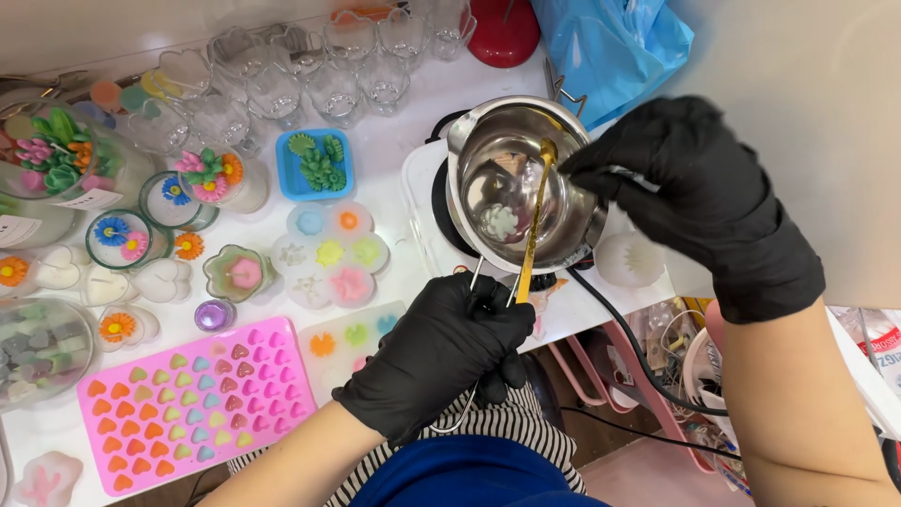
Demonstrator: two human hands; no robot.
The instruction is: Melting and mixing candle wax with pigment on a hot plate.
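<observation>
The polished steel melting pot (521,183) sits on a round black hotplate (449,211), its curved, mirror-bright wall enclosing a pale flower-shaped wax piece (499,222). The left hand (441,352), in a matte black glove, is closed around the pot's thin wire handle (474,282) and a slim gold spoon (535,225) whose bowl reaches into the pot. The right hand (694,188), likewise gloved, pinches the pot's far rim. Left of the grip lie a translucent flower mould (328,255) and a pink silicone heart mould (192,399).

Materials, finish.
Round polished steel melting pot (563,202): glossy, mirror-smooth. Beside it, pink silicone heart mould (192,408): matt. Black gloves: smooth, faint sheen.
</observation>
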